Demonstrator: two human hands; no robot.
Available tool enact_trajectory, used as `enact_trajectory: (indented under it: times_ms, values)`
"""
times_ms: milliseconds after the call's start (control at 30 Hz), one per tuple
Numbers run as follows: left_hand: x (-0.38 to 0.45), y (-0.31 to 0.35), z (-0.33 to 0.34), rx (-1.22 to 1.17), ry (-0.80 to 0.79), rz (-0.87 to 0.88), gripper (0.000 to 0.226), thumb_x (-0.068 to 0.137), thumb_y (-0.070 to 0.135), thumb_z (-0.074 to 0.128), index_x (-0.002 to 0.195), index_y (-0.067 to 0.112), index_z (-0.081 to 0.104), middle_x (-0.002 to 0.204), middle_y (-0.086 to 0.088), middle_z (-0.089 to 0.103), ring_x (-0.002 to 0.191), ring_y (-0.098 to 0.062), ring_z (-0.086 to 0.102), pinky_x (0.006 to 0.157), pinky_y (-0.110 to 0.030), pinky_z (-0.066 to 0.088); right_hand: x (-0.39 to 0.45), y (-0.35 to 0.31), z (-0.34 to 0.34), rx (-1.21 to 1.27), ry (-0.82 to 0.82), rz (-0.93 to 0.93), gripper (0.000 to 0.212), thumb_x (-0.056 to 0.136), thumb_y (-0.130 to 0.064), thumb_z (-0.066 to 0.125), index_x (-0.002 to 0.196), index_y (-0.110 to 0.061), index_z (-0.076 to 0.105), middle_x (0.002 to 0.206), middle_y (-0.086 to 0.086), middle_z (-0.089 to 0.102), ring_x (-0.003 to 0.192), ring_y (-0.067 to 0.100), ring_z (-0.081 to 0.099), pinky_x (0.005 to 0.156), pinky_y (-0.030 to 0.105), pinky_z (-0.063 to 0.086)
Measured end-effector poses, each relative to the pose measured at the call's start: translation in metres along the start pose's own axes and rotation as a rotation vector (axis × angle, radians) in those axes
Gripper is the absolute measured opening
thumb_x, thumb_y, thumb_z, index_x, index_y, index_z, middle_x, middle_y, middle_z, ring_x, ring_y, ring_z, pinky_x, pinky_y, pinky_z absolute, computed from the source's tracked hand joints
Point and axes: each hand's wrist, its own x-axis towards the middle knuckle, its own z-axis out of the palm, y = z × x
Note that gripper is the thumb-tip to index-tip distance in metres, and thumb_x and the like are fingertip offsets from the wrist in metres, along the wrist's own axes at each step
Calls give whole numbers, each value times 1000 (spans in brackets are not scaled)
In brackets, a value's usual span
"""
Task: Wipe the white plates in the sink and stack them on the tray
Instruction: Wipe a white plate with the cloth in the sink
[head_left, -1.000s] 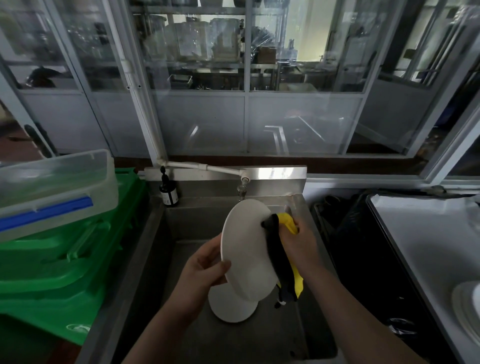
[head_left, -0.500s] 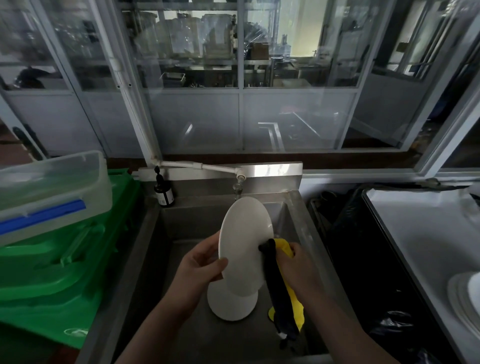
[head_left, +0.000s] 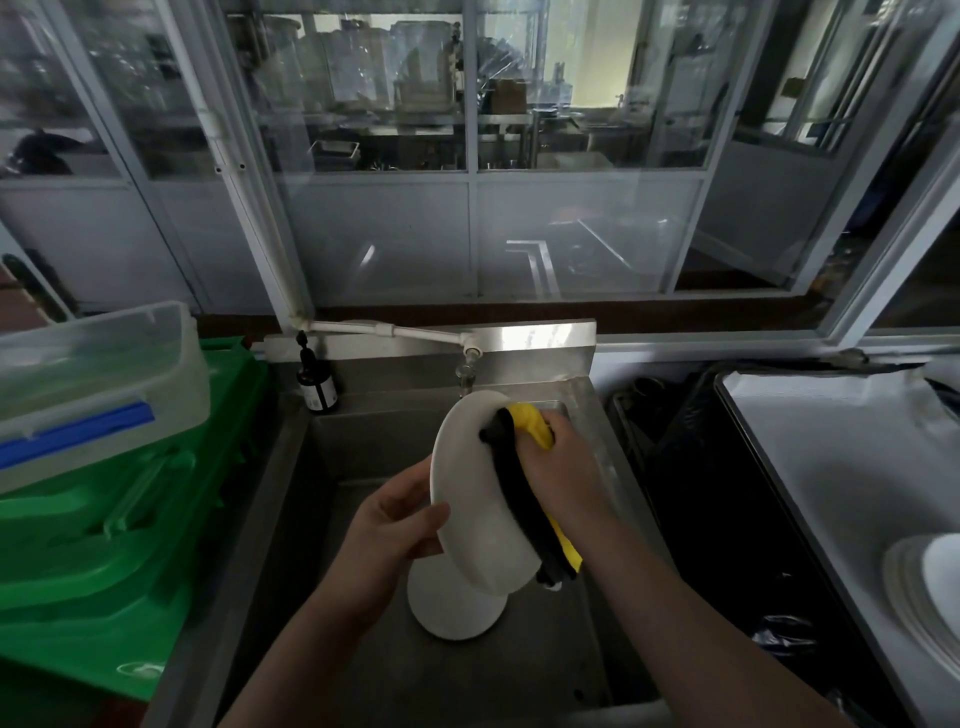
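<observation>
Head view: the left hand (head_left: 387, 525) pinches the lower left rim of a white plate (head_left: 475, 493), held tilted on edge over the sink (head_left: 291, 493). Opposite that grip, the right hand (head_left: 563, 467) curls round a yellow-and-black cloth (head_left: 524, 483), pressing it to the plate's far face. Keep the rim pinch firm and wipe against it. Below the grip, another plate (head_left: 452, 608) lies in the basin; well right, stacked plates (head_left: 930, 587) sit on the tray (head_left: 810, 467).

You see a plain white round ceramic plate (head_left: 480, 499), a yellow-and-black cloth (head_left: 524, 467), and left of the grey steel sink (head_left: 587, 447), green plastic crates (head_left: 119, 545).
</observation>
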Motion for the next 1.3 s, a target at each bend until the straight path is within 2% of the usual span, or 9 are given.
enact_trajectory:
  times_ms: [67, 100, 200, 267, 433, 700, 1000, 1200, 1300]
  values:
    - [2, -1, -1, 2, -8, -9, 52, 85, 8, 70, 134, 20, 60, 123, -3, 71, 111, -24, 69, 77, -35, 60, -2, -7, 1, -15, 7, -61, 17, 97, -42, 53, 100, -27, 60, 86, -12, 62, 78, -4, 55, 62, 10, 39]
    - [2, -1, -2, 7, -12, -13, 52, 84, 10, 71, 134, 22, 60, 124, -3, 71, 112, -25, 69, 78, -35, 60, -3, -9, 3, -16, 17, -87, 15, 97, -41, 53, 98, -27, 59, 84, -12, 61, 76, -5, 54, 60, 10, 36]
    - [3, -2, -2, 1, -24, -25, 55, 80, 21, 71, 134, 25, 62, 126, -4, 70, 113, -25, 68, 79, -35, 59, -6, -12, 15, -7, -5, -159, 17, 96, -43, 54, 104, -30, 61, 90, -11, 64, 83, 1, 59, 69, 19, 42]
    - [3, -4, 0, -6, -18, -33, 57, 78, 24, 73, 133, 26, 62, 126, -4, 70, 114, -26, 67, 78, -33, 58, -10, -12, 21, 1, -40, -219, 19, 96, -43, 55, 109, -29, 61, 94, -11, 65, 87, 2, 60, 73, 17, 44]
    - [5, -6, 0, -51, -7, -29, 44, 91, 4, 61, 133, 19, 62, 121, -9, 71, 103, -22, 71, 70, -28, 57, -19, -14, 19, -31, -162, -283, 28, 96, -47, 57, 118, -31, 61, 99, -14, 65, 92, -1, 60, 81, 16, 48]
    - [8, -7, -3, -79, 13, -34, 49, 84, 8, 61, 133, 15, 62, 120, -15, 71, 101, -25, 71, 70, -32, 59, -33, -17, 3, -9, -389, -298, 33, 89, -61, 58, 114, -39, 61, 106, -19, 66, 99, -3, 60, 89, 24, 51]
    - [6, -11, 4, -52, -1, -38, 50, 85, 7, 60, 133, 19, 61, 122, -8, 71, 106, -23, 70, 71, -30, 58, -27, -11, 2, 1, -225, -232, 21, 95, -48, 57, 108, -33, 64, 87, -13, 66, 82, -1, 61, 69, 13, 43]
    - [5, -16, 4, -60, 10, -45, 52, 83, 4, 61, 133, 22, 62, 124, -8, 70, 108, -24, 69, 72, -33, 58, -15, 9, -6, -12, -155, -109, 25, 93, -46, 57, 116, -37, 60, 95, -11, 67, 89, 6, 63, 76, 26, 49]
    - [2, -16, 6, -42, 22, -34, 53, 84, 3, 61, 134, 21, 61, 123, -7, 71, 105, -22, 70, 68, -29, 57, -12, 16, -11, 12, -142, -48, 19, 93, -41, 59, 110, -34, 62, 93, -10, 67, 88, 8, 63, 69, 22, 44]
